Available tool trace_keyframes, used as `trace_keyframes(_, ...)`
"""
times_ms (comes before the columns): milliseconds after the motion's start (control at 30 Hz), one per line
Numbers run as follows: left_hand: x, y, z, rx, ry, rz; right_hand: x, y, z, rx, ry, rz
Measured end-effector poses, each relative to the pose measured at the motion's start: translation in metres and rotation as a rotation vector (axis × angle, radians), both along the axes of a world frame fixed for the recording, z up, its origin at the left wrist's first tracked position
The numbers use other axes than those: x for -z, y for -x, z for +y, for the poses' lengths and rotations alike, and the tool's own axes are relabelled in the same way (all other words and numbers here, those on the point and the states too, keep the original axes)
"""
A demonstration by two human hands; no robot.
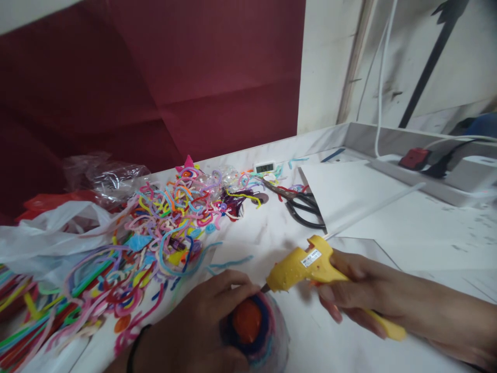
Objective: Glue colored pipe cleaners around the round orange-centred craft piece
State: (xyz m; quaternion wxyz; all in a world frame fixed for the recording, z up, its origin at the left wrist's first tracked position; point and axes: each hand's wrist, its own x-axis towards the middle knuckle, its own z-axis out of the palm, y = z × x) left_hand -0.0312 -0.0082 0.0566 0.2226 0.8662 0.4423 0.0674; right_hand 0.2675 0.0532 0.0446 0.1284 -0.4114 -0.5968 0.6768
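Note:
My right hand (pixel 353 290) is wrapped round the handle of a yellow hot glue gun (pixel 295 269), with a glue stick (pixel 376 210) running out of its back. The nozzle tip points left and down, at the top edge of a round craft piece (pixel 258 331). That piece has an orange centre inside rings of dark blue, pink and teal, with a pale, seemingly clear outer part. My left hand (pixel 205 321) closes on its left side, index finger beside the nozzle. Whether the tip touches the piece I cannot tell.
Tangled pipe cleaners (pixel 174 207) cover the table's left side, with plastic bags (pixel 58 233) behind. Black-handled scissors (pixel 305 207) lie near a small digital display (pixel 264 168). A white board (pixel 361 191) and a power strip (pixel 411 178) with plugs and cables are at right.

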Motion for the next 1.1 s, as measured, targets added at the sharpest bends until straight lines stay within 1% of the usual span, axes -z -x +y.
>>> trace_keyframes(233,0.000,0.001,0.001,0.031,-0.046,-0.014,0.001,-0.002,-0.003,0.023,0.022,-0.001)
trace_keyframes(433,0.003,0.000,0.001,0.009,-0.047,-0.006,-0.001,-0.006,-0.004,0.030,0.028,-0.015)
trace_keyframes(567,0.005,0.003,0.000,0.015,-0.049,0.002,0.001,-0.008,-0.003,0.034,0.043,-0.019)
trace_keyframes(667,0.004,0.002,0.000,0.014,-0.042,0.000,0.002,-0.010,-0.003,0.012,0.047,0.010)
trace_keyframes(800,0.001,0.000,-0.001,0.010,-0.040,-0.017,-0.003,-0.012,-0.003,-0.019,0.091,0.076)
trace_keyframes(900,0.001,0.001,-0.001,-0.002,-0.006,-0.020,-0.007,-0.012,-0.003,-0.020,0.103,0.094)
trace_keyframes(1000,0.002,0.001,0.000,-0.001,0.022,-0.027,-0.008,-0.013,-0.004,-0.028,0.091,0.082)
trace_keyframes(1100,0.000,0.000,0.001,0.011,0.029,-0.033,-0.009,-0.019,-0.005,-0.016,0.030,0.046)
